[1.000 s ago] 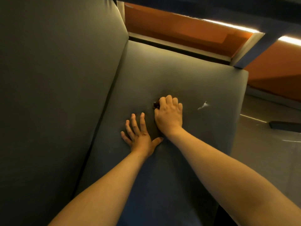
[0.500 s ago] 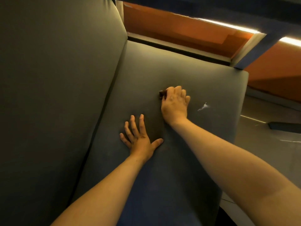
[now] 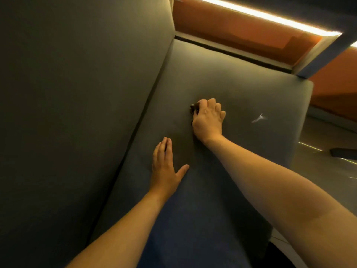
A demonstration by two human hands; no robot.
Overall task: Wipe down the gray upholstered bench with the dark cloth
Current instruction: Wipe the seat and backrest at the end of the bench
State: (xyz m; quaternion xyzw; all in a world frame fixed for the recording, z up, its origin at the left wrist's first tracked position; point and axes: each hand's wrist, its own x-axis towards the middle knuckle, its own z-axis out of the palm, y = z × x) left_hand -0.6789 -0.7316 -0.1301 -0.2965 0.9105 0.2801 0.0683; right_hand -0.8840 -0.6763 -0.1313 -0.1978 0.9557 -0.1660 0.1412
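Observation:
The gray upholstered bench seat (image 3: 241, 84) fills the middle of the head view, with its gray backrest (image 3: 77, 93) on the left. My right hand (image 3: 207, 120) presses down on the seat's middle with its fingers curled round the dark cloth (image 3: 193, 108). Only a small dark bunch of the cloth shows at the hand's upper left. My left hand (image 3: 164, 167) rests flat on the seat just below and to the left, fingers straight and together, thumb spread out.
A small white mark or bit of fluff (image 3: 258, 118) lies on the seat to the right of my right hand. An orange wall panel (image 3: 241, 29) with a light strip (image 3: 270, 17) runs behind the seat. The floor (image 3: 328, 136) lies beyond the seat's right edge.
My right hand with the cloth slid up the seat away from me and has held about there since. My left hand's fingers have closed together. The camera has shifted.

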